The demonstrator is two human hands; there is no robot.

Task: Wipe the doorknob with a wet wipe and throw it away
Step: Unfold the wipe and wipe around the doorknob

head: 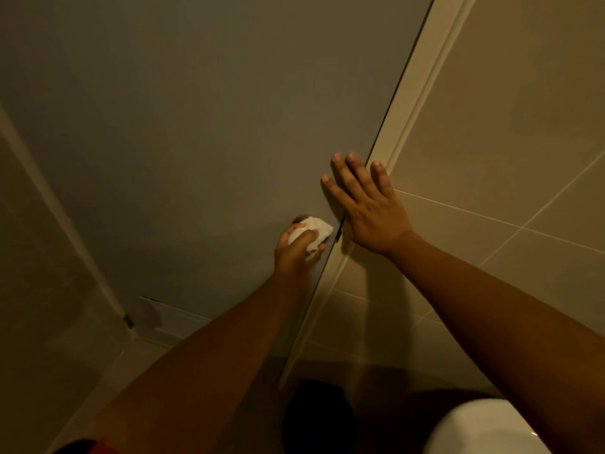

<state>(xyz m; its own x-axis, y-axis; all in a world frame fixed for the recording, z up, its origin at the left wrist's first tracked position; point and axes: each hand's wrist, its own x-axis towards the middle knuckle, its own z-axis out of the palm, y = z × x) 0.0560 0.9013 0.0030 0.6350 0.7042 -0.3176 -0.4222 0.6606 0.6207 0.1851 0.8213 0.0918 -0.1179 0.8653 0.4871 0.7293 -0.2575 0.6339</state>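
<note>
Item: plain grey flat-panel door [196,126], filling most of the view, its latch edge running diagonally from upper right to lower centre. A louvred vent panel [163,314] sits low in the door.

Item: small round metal doorknob [302,219] near the latch edge, mostly covered; only a sliver of its top shows above the wipe.

Item: crumpled white wet wipe [316,231], wrapped over the doorknob and pressed against it.

Item: left hand [296,249], bare forearm reaching up from below. Grip: fingers and thumb closed around the wet wipe, clamping it onto the doorknob.

Item: right hand [366,204], bare forearm entering from the lower right. Grip: fingers spread and flat, holding nothing; the palm lies across the gap where the door's edge meets the frame, fingertips on the door and the heel on the frame side.

Item: cream-coloured moulded door frame [412,103], just beside the latch edge.

Item: beige glazed wall tiles [507,142] with pale grout lines, to the right of the frame.

Item: white rounded ceramic fixture [474,427] at the lower right corner, partly cut off by the picture's edge; which fixture it is cannot be told.

Item: dark rounded shape [319,417] at the bottom centre, too dim to identify.
</note>
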